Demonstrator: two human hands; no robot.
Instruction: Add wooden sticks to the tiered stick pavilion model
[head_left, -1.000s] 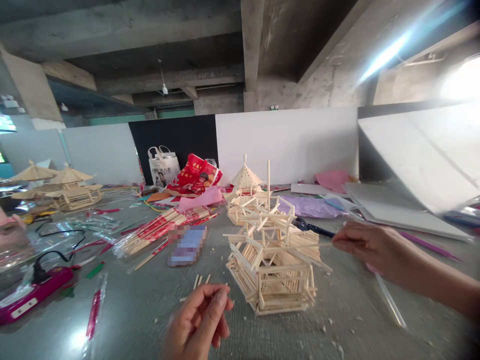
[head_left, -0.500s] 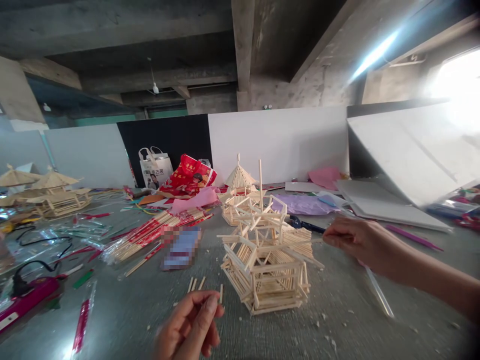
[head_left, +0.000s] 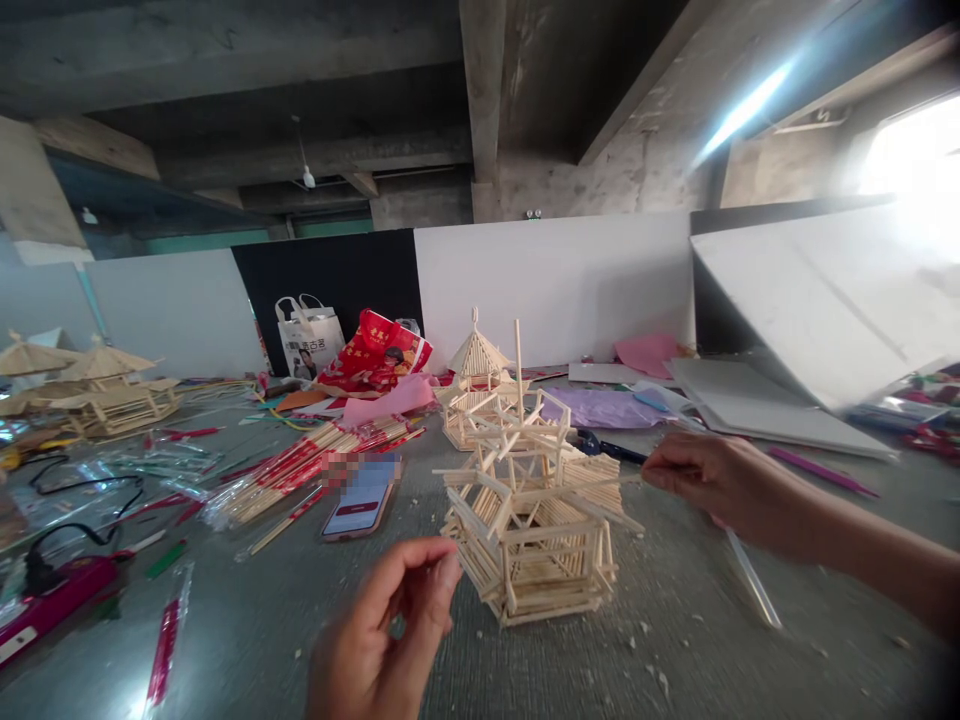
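A model pavilion built of thin wooden sticks (head_left: 559, 560) stands in front of me, its upper frame made of crossing sticks. My right hand (head_left: 701, 478) is closed to the right of the model, pinching the end of a thin wooden stick (head_left: 626, 480) that reaches left across the frame. My left hand (head_left: 401, 625) is at the model's lower left corner, thumb and forefinger pressed together. Whatever those fingertips hold, if anything, I cannot make out. Behind the right fingers lies a tool with dark blue handles (head_left: 626, 455).
A phone (head_left: 361, 500) and bundles of wrapped sticks (head_left: 300, 465) lie left of the model. A finished stick pavilion (head_left: 480, 360) stands behind it, others (head_left: 112, 390) far left. A pink power strip (head_left: 56, 605) is at the left edge; white boards (head_left: 780, 400) lie right.
My left hand has moved up and right, nearer the model, and now covers the spot where short sticks lay. The phone screen shows more clearly. My right hand has barely moved.
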